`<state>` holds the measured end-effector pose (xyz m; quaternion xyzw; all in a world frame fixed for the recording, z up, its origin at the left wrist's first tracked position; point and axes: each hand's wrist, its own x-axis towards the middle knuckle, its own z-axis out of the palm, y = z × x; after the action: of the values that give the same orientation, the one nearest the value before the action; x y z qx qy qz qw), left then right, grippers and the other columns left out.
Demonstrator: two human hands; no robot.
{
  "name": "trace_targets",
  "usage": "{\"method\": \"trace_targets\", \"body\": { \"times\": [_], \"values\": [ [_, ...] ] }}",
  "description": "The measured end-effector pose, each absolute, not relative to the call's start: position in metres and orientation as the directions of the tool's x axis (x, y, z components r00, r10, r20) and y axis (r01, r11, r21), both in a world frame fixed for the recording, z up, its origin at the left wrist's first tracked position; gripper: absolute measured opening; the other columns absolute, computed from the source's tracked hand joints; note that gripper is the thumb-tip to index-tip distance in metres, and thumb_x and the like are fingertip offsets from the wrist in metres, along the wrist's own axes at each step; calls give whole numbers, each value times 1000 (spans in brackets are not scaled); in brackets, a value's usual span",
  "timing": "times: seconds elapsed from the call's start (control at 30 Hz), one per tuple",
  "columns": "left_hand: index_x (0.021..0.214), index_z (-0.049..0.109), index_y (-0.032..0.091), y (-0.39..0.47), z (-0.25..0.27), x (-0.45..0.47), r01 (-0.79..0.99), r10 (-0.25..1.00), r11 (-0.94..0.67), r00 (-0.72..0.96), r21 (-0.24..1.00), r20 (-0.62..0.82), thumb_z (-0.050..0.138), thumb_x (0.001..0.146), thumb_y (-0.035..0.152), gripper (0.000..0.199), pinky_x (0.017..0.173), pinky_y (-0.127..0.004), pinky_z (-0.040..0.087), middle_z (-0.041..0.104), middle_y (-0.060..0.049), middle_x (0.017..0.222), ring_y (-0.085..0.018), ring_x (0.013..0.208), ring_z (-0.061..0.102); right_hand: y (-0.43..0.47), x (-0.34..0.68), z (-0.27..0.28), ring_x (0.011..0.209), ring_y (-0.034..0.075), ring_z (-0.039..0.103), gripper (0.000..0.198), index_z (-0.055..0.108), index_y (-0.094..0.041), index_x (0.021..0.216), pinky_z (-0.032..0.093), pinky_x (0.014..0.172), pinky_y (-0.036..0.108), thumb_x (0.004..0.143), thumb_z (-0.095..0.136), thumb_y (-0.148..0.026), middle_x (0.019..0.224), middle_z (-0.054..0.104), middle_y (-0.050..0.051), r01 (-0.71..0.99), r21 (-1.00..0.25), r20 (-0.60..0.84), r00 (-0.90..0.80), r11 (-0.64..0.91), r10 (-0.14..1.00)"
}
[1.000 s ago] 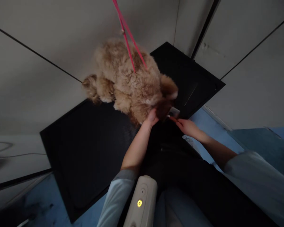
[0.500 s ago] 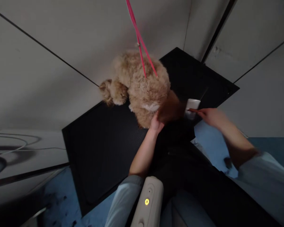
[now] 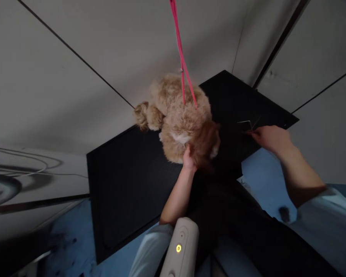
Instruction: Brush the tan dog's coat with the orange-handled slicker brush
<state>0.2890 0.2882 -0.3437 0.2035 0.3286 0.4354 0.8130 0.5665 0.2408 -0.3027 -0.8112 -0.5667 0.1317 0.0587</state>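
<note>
A fluffy tan dog [image 3: 187, 115] is on the black grooming table [image 3: 127, 184], with two pink straps [image 3: 182, 57] running down to it. My left hand [image 3: 189, 158] is at the dog's near side, its thumb up against the fur and its other fingers hidden behind a darker brown, blurred tuft [image 3: 206, 140]. To the right of the dog, over the tabletop, my right hand [image 3: 272, 139] is closed on the thin handle of a slicker brush [image 3: 245, 122]. The brush head is turned almost edge-on, showing only a pale outline, and is apart from the fur.
A pale wall [image 3: 103, 34] with dark seams stands behind the table. Looped cables [image 3: 25, 161] hang at the left. Blue floor [image 3: 66, 238] shows below. A white device with a yellow light [image 3: 180, 246] is close below the camera.
The brush has turned from showing its pale flat face to nearly edge-on, in my right hand. The dark tuft by my left hand has shifted. The view itself has moved slightly.
</note>
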Motion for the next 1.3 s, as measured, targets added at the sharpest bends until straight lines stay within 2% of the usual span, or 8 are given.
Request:
{"method": "trace_targets", "body": {
  "times": [0.2,0.37,0.47,0.6,0.8,0.97,1.2,1.3],
  "values": [
    [104,73,15,303,-342,293,-531,781,623,383,574,-494,37,97,41,45,113,-39,44,74,-10,113,-27,135,54,224,499,-325,74,20,69,33,77,-22,102,50,68,30,93,52,-42,84,76,4,628,-772,-131,4,-104,991],
    [106,74,17,307,-347,285,-576,845,535,371,618,-385,44,97,36,37,112,-35,45,75,-6,112,-23,126,61,209,519,-354,70,23,69,28,77,-20,82,46,60,30,87,59,-41,78,75,8,740,-561,-342,200,-370,918],
    [97,74,16,306,-354,295,-509,786,614,324,604,-527,49,94,29,28,112,-36,44,77,-7,104,-24,123,63,206,518,-350,64,19,66,31,73,-19,100,47,57,28,87,59,-43,74,72,6,566,-741,-308,190,-361,932],
    [93,74,15,315,-358,299,-320,670,741,412,590,-618,57,89,26,21,115,-39,41,78,-8,101,-24,123,63,200,460,-362,58,13,63,27,66,-16,92,48,55,23,88,55,-40,71,70,2,248,-895,-390,-24,-372,921],
    [85,75,17,330,-369,280,-132,651,730,432,671,-624,63,84,16,12,117,-41,39,78,-8,100,-25,120,65,172,433,-386,42,9,50,25,56,-17,66,35,42,20,84,60,-34,52,59,-2,390,-697,-711,-479,-602,514],
    [89,75,14,333,-379,285,-159,527,834,512,528,-678,58,86,18,19,114,-41,42,77,-10,99,-26,114,68,209,448,-378,49,9,56,19,54,-18,79,38,48,19,86,57,-36,61,65,-1,134,-821,-570,-248,-555,783],
    [81,70,14,325,-395,287,-311,696,718,288,623,-658,55,79,9,16,104,-40,49,74,-4,78,-21,89,73,174,454,-388,39,9,44,26,54,-18,65,31,41,22,86,55,-32,47,51,-4,547,-587,-808,-443,-597,388],
    [89,71,16,320,-400,290,-348,719,694,301,630,-626,54,77,8,22,107,-40,47,76,-5,84,-22,100,72,197,463,-377,40,8,40,25,58,-18,77,30,42,21,89,52,-39,48,48,-6,405,-717,-697,-411,-567,588]
  ]
}}
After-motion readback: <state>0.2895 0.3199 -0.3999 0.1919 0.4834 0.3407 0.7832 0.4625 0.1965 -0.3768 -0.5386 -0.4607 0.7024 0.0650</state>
